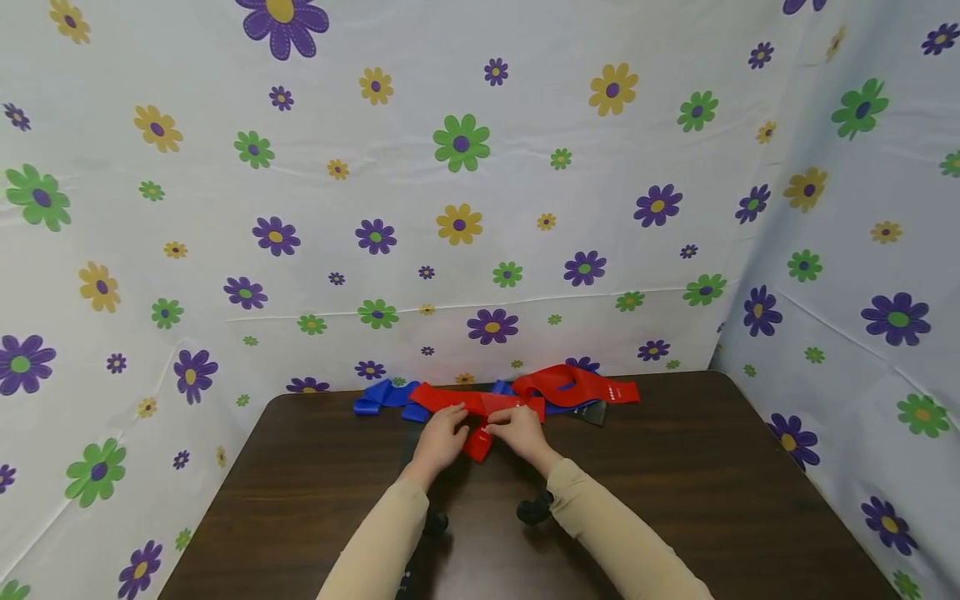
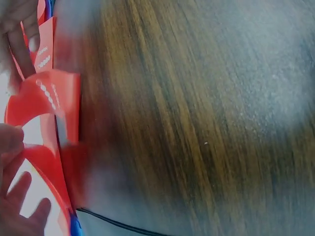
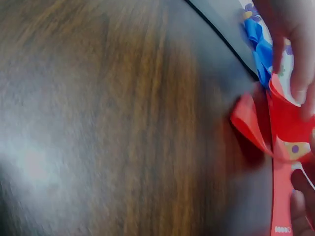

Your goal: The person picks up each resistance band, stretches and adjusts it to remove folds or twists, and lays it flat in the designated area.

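Thumb and fingers of my left hand [image 1: 441, 437] pinch a loop of a red resistance band [image 1: 477, 442] near the table's far edge. On the other side, my right hand [image 1: 521, 432] pinches the same band, its fingertips close to the printed end. In the left wrist view the band [image 2: 29, 103] curves up into an open loop between the two hands. Beneath it, another red resistance band [image 1: 442, 398] lies flat along the back edge. The right wrist view shows the red loop [image 3: 246, 118] hanging over the tabletop.
A crumpled blue band [image 1: 386, 395] lies at the back left. A looped red band [image 1: 577, 386] rests over blue and black ones at the back right. One dark strip [image 1: 405, 575] runs under the left sleeve on the brown table [image 1: 712, 483]. Flowered cloth [image 1: 420, 183] hangs behind.
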The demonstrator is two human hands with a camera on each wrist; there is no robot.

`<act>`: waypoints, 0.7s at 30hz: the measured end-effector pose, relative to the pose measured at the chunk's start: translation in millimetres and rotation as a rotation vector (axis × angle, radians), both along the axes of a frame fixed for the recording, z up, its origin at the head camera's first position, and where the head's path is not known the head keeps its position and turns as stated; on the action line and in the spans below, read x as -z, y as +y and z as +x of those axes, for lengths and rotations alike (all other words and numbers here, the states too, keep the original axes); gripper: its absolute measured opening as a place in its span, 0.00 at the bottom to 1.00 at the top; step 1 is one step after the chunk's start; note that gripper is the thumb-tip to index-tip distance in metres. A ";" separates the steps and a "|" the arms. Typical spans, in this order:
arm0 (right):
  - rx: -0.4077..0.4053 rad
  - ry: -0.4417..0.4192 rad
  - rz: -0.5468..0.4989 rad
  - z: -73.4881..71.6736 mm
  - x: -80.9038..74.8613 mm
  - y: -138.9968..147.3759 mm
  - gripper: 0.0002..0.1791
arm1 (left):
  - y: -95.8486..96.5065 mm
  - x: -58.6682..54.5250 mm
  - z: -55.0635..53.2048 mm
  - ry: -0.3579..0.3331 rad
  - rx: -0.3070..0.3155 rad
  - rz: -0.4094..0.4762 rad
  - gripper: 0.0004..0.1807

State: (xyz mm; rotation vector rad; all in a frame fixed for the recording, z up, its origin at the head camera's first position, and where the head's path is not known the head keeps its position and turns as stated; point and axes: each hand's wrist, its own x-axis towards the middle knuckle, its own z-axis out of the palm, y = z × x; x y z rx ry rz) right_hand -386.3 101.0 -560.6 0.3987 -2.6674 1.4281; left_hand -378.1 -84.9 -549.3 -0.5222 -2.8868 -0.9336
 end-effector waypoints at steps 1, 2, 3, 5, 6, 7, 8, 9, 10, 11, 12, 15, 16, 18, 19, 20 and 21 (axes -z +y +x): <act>0.031 0.009 -0.006 0.6 0.2 -1.0 0.09 | -0.2 -1.3 0.1 0.020 -0.004 0.001 0.20; 0.059 0.021 -0.007 1.0 0.7 -2.2 0.08 | -0.3 -2.7 0.6 0.038 -0.009 0.004 0.19; 0.085 0.030 -0.007 1.5 1.0 -3.7 0.07 | -0.5 -3.8 1.0 0.054 -0.011 0.006 0.18; 0.126 0.039 -0.011 2.9 0.8 -6.7 0.06 | -0.5 -6.0 1.9 0.086 -0.015 0.015 0.16; 0.144 0.040 -0.016 4.1 0.2 -8.4 0.05 | -0.5 -6.8 2.2 0.099 -0.018 0.017 0.16; 0.164 0.039 -0.020 4.7 0.0 -10.0 0.05 | -0.6 -7.4 2.4 0.112 -0.021 0.018 0.15; 0.181 0.040 -0.026 5.4 -0.4 -11.7 0.04 | -0.6 -8.0 2.8 0.124 -0.026 0.018 0.14; 0.199 0.043 -0.032 6.1 -1.0 -13.3 0.04 | -0.7 -8.3 2.7 0.138 -0.030 0.015 0.13; 0.214 0.050 -0.038 6.8 -1.6 -14.6 0.03 | -0.6 -8.7 2.6 0.148 -0.034 0.015 0.13; 0.232 0.050 -0.048 7.5 -2.3 -16.0 0.03 | -0.7 -8.9 2.6 0.158 -0.036 0.014 0.12; 0.248 0.060 -0.056 8.1 -2.9 -17.2 0.03 | -0.7 -9.2 2.7 0.164 -0.037 0.012 0.12; 0.289 0.078 -0.073 9.3 -4.6 -20.2 0.03 | -1.0 -10.4 3.6 0.174 -0.028 -0.001 0.10; 0.298 0.075 -0.081 9.4 -5.0 -21.0 0.04 | -1.1 -11.2 4.1 0.175 -0.024 -0.002 0.10; 0.302 0.071 -0.100 9.5 -5.5 -22.1 0.06 | -1.5 -12.9 5.1 0.175 -0.021 -0.001 0.09; 0.299 0.063 -0.105 9.8 -5.3 -22.2 0.08 | -1.6 -13.4 5.7 0.174 -0.024 0.001 0.08; 0.289 0.058 -0.111 10.2 -5.1 -22.1 0.10 | -1.8 -13.9 6.5 0.170 -0.029 0.008 0.07; 0.276 0.053 -0.113 10.4 -4.9 -22.1 0.12 | -2.0 -14.6 7.2 0.161 -0.042 0.015 0.07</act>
